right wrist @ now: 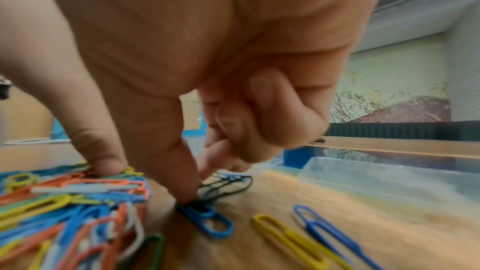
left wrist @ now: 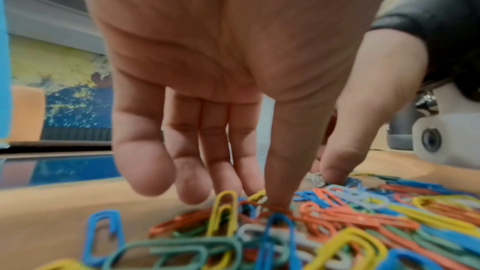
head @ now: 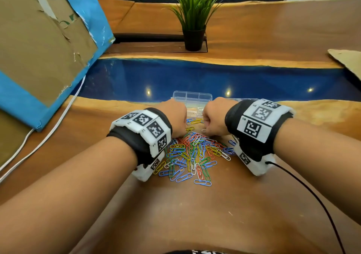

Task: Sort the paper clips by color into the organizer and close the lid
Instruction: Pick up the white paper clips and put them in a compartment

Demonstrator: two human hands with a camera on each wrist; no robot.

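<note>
A heap of coloured paper clips (head: pixel 193 156) lies on the wooden table between my wrists. Just beyond it stands the clear organizer (head: pixel 192 97), lid open, with a few pale clips in a near compartment. My left hand (head: pixel 178 126) hangs over the heap's far edge, its straight fingers (left wrist: pixel 278 171) touching the clips (left wrist: pixel 337 223) and holding none. My right hand (head: pixel 210 125) is close beside it. Its thumb rests on the heap (right wrist: pixel 64 202), its index fingertip (right wrist: pixel 185 192) presses a blue clip (right wrist: pixel 207 219), and its other fingers are curled. The clear organizer (right wrist: pixel 389 182) lies to the right.
A blue-edged cardboard panel (head: pixel 39 48) leans at the left over a white cable (head: pixel 48 132). A potted plant (head: pixel 195 19) stands at the back and a cardboard scrap (head: pixel 347 60) lies far right. A black cable (head: pixel 312 191) trails from my right wrist.
</note>
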